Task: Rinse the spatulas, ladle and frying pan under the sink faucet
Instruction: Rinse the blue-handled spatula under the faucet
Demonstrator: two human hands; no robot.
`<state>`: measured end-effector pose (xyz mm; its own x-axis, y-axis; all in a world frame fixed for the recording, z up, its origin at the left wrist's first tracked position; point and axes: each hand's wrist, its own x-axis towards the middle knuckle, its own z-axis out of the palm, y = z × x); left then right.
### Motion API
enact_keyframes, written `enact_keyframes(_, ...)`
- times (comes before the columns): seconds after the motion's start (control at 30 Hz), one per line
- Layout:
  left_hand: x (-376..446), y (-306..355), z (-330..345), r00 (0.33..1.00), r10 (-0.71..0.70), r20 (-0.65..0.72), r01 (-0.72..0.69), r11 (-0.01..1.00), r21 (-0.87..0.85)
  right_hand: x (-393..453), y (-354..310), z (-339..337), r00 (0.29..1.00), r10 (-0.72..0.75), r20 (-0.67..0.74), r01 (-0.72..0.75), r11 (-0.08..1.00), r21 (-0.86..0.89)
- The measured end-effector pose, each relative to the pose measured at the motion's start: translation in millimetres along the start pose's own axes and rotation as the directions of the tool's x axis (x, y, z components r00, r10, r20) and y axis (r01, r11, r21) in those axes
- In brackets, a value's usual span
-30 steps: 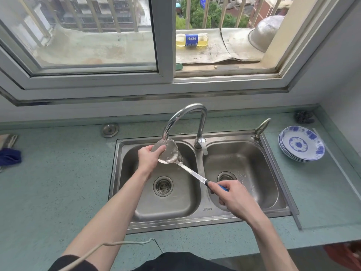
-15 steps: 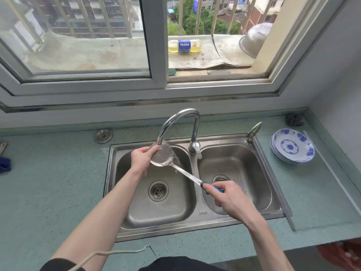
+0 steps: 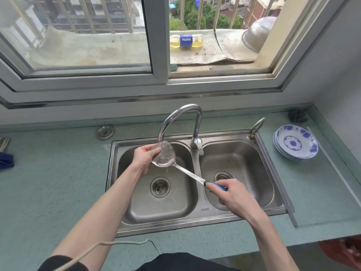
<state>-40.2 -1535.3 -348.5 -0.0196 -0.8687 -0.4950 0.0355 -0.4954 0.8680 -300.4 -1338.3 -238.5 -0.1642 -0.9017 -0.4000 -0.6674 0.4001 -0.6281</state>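
Observation:
A steel ladle (image 3: 166,156) with a blue handle is held over the left basin of the double sink (image 3: 197,216), its bowl right under the faucet (image 3: 180,118) spout, where water runs onto it. My left hand (image 3: 143,158) grips the left edge of the bowl, thumb on its inner face. My right hand (image 3: 234,196) grips the blue handle end above the divider and right basin. No spatulas or frying pan are in view.
A stack of blue-and-white plates (image 3: 296,142) sits on the counter right of the sink. A dark scrubber (image 3: 297,115) lies in the back right corner. A blue cloth (image 3: 5,160) is at the far left edge. A window ledge holds a bottle and a metal bowl.
Both hands keep their hold on the ladle under the spout. The ladle bowl shifted slightly under the water; the camera view drifted a little.

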Motion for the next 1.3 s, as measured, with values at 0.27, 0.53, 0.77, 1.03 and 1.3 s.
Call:
enact_keyframes(0.27,-2.5,-2.3,5.6,0.958,0.157,-0.24,-0.129,0.983,0.128,2.0,-1.1,2.4,0.999,-0.046,-0.014,0.047,0.998,0.045)
enact_keyframes(0.53,-13.8,3.9,2.2,0.989,0.149,0.007,-0.147,0.97,0.191,-0.1,4.1,2.2,1.0,-0.031,0.004,0.031,0.992,0.119)
enact_keyframes(0.77,-15.8,1.6,6.2,0.984,0.169,-0.053,-0.139,0.923,0.358,-0.1,8.9,-4.5,0.997,-0.066,0.033,0.062,0.992,0.106)
enact_keyframes(1.03,-1.3,26.3,5.7,0.986,0.046,0.163,-0.111,0.904,0.413,-0.9,13.6,-1.7,0.995,-0.071,0.069,0.059,0.985,0.162)
enact_keyframes(1.3,2.4,20.8,13.2,0.991,0.123,0.049,-0.132,0.88,0.457,2.2,11.3,-2.0,0.997,-0.057,0.047,0.05,0.988,0.144)
